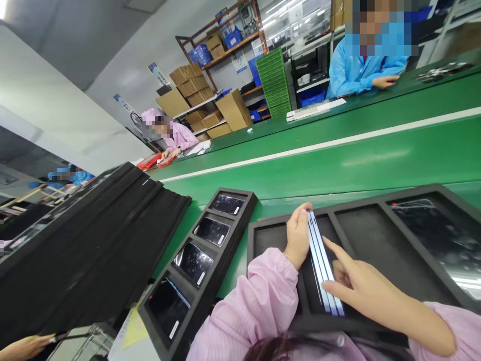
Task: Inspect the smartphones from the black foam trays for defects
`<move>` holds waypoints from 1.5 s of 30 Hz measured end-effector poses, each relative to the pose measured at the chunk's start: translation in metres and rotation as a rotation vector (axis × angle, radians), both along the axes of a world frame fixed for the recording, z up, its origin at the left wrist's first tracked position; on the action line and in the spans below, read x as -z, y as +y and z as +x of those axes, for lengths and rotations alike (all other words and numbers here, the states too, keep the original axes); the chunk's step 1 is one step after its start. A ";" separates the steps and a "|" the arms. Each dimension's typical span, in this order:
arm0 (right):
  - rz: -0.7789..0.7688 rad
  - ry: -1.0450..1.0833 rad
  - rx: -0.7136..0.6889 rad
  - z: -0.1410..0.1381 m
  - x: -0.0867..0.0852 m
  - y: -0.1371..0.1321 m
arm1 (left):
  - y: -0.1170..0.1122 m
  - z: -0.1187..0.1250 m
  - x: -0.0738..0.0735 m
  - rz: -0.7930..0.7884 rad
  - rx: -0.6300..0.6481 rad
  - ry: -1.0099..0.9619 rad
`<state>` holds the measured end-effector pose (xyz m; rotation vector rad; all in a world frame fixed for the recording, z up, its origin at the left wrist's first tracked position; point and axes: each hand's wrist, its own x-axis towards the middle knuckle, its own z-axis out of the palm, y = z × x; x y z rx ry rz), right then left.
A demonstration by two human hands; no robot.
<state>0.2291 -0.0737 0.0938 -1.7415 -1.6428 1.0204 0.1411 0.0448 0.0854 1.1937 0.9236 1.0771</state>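
Observation:
My left hand [297, 234] grips the far end of a thin stack of phone panels [322, 260] held on edge, fingers closed over it. My right hand [356, 286] holds the near end of the same stack, thumb and fingers pinching, forefinger stretched along it. The stack stands over the second slot of a black foam tray [376, 235] in front of me. The tray's rightmost slot holds a dark glass panel [439, 240]. Both sleeves are pink.
A narrower black tray [240, 200] to the left holds several dark panels. A tall stack of black trays [93, 250] lies further left. A green conveyor [338, 160] runs behind. Workers in blue and pink sit across it. Another person's hand [22, 346] shows at bottom left.

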 end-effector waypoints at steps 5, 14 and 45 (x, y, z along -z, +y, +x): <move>-0.006 0.096 -0.012 0.003 0.008 -0.007 | 0.005 -0.002 0.002 -0.043 0.038 0.073; 0.107 0.154 0.069 0.010 0.011 -0.009 | 0.004 -0.008 -0.001 0.017 0.132 0.128; 0.759 0.318 0.032 0.002 -0.035 -0.003 | -0.035 -0.056 0.017 0.873 0.512 0.014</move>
